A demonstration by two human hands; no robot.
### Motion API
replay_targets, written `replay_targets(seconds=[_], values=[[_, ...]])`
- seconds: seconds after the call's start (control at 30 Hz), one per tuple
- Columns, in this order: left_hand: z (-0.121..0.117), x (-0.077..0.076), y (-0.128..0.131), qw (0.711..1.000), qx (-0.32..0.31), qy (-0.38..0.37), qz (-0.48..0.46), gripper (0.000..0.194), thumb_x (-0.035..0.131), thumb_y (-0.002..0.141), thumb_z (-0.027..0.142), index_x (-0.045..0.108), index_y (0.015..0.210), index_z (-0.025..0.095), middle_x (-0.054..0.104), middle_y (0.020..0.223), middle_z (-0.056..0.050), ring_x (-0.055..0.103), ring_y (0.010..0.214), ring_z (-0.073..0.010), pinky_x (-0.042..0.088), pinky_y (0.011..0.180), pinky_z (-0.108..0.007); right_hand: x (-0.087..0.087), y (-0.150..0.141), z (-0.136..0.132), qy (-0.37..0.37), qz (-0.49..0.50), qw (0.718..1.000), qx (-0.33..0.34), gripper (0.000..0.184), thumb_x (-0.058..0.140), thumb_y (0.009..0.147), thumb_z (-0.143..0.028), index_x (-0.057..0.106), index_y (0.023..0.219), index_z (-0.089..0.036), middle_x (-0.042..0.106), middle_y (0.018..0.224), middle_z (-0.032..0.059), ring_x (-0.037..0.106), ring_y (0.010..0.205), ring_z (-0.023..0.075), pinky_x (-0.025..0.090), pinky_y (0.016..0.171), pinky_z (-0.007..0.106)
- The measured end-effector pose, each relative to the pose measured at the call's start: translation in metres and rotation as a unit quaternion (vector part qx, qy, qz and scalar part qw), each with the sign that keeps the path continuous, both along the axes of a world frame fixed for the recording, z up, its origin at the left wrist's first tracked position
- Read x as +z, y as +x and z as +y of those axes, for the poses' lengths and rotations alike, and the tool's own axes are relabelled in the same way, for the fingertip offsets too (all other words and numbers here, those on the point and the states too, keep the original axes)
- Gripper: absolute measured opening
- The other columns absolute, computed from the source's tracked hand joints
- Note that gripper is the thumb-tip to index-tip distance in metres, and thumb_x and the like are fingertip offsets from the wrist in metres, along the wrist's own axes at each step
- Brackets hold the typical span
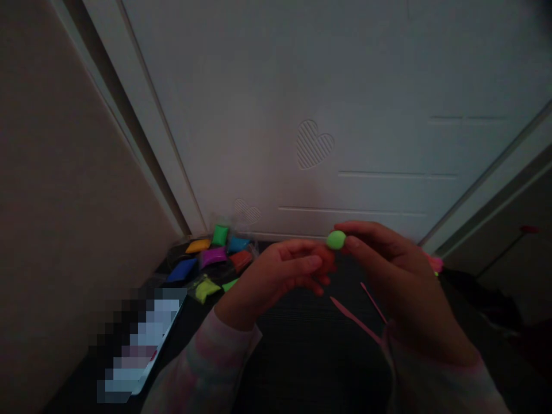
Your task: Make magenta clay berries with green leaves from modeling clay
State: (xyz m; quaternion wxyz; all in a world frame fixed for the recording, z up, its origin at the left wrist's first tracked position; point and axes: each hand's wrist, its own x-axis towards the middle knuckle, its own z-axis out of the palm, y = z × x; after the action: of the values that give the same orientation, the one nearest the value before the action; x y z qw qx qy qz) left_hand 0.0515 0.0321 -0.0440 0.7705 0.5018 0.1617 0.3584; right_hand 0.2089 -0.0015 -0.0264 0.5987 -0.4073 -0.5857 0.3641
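Note:
My left hand (293, 265) pinches a lump of orange-red modelling clay (326, 260) between thumb and fingers. Just above and to the right of it, my right hand (388, 261) grips a small light green clay ball (336, 240) at its fingertips. The green ball sits against or very close to the orange-red lump; whether they touch is hard to tell. Below my hands, a pink modelling knife (354, 319) and a thinner pink stick tool (373, 302) lie on the dark table, partly covered by my right wrist.
Packets of coloured clay, including a purple one (213, 256) and a blue one (181, 269), lie on the dark table at the left. A blurred-out screen device (144, 348) lies nearer. A white door panel with hearts (314, 145) rises behind. Something bright pink (436, 263) shows at right.

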Motion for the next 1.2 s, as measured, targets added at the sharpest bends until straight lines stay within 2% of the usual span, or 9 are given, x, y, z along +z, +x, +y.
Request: replay_targets(seconds=[0.13,0.27,0.43,0.63,0.87,1.1,1.2], values=[[0.0,-0.001,0.001,1.0,0.025,-0.006,-0.012,0.029,0.063,0.069,0.014,0.062,0.098,0.021,0.061,0.084,-0.002,0.06,0.071,-0.0123,0.048,0.058,-0.02,-0.002,0.004,0.002,0.001,0.015,0.999,-0.03,0.016,0.059,0.076,-0.027,0.063,0.091,-0.032,0.066,0.082,-0.004,0.062,0.075,0.0118,0.048,0.063,0.022],[0.001,-0.001,0.003,0.996,0.084,-0.02,-0.005,0.021,0.063,0.07,0.017,0.063,0.09,0.019,0.061,0.085,-0.002,0.059,0.073,-0.0112,0.045,0.058,-0.019,-0.003,0.006,0.003,-0.008,0.004,0.999,-0.042,0.014,0.059,0.076,-0.03,0.063,0.089,-0.032,0.066,0.079,-0.004,0.06,0.069,0.0118,0.047,0.061,0.024],[0.002,-0.004,0.005,0.984,0.17,0.038,0.026,0.017,0.063,0.07,0.019,0.062,0.086,0.021,0.062,0.078,0.001,0.058,0.074,-0.0097,0.042,0.061,-0.019,-0.001,0.005,0.003,0.0,0.007,0.999,-0.037,0.012,0.059,0.076,-0.028,0.064,0.087,-0.031,0.065,0.079,-0.0043,0.058,0.071,0.0096,0.045,0.064,0.021],[-0.001,-0.004,0.007,0.97,0.209,0.113,0.059,0.026,0.061,0.07,0.011,0.057,0.095,0.02,0.061,0.099,-0.002,0.056,0.087,-0.011,0.043,0.075,-0.023,-0.002,0.004,0.002,0.01,0.01,0.999,-0.037,0.013,0.058,0.077,-0.025,0.064,0.087,-0.031,0.064,0.083,-0.0053,0.057,0.074,0.0077,0.044,0.067,0.019],[-0.004,-0.001,0.008,0.965,0.217,0.127,0.075,0.027,0.064,0.068,0.015,0.055,0.093,0.017,0.063,0.091,-0.003,0.058,0.086,-0.0118,0.044,0.081,-0.025,-0.002,0.005,0.002,0.011,-0.011,0.998,-0.055,0.012,0.058,0.077,-0.028,0.063,0.087,-0.029,0.064,0.084,-0.003,0.059,0.076,0.0125,0.046,0.07,0.026],[-0.012,0.005,0.009,0.937,0.292,0.17,0.087,0.024,0.061,0.071,0.015,0.055,0.094,0.017,0.063,0.092,-0.004,0.059,0.085,-0.0135,0.045,0.078,-0.025,-0.001,0.004,0.001,0.007,-0.005,0.998,-0.06,0.012,0.059,0.076,-0.029,0.063,0.087,-0.029,0.064,0.083,-0.0022,0.059,0.078,0.0141,0.046,0.071,0.028],[-0.015,0.006,0.009,0.93,0.298,0.194,0.089,0.028,0.06,0.072,0.015,0.054,0.098,0.019,0.064,0.094,-0.004,0.058,0.086,-0.0134,0.045,0.077,-0.025,-0.001,0.004,0.001,0.011,0.001,0.998,-0.063,0.013,0.059,0.076,-0.028,0.063,0.088,-0.029,0.064,0.083,-0.0033,0.059,0.078,0.0131,0.046,0.072,0.027]])
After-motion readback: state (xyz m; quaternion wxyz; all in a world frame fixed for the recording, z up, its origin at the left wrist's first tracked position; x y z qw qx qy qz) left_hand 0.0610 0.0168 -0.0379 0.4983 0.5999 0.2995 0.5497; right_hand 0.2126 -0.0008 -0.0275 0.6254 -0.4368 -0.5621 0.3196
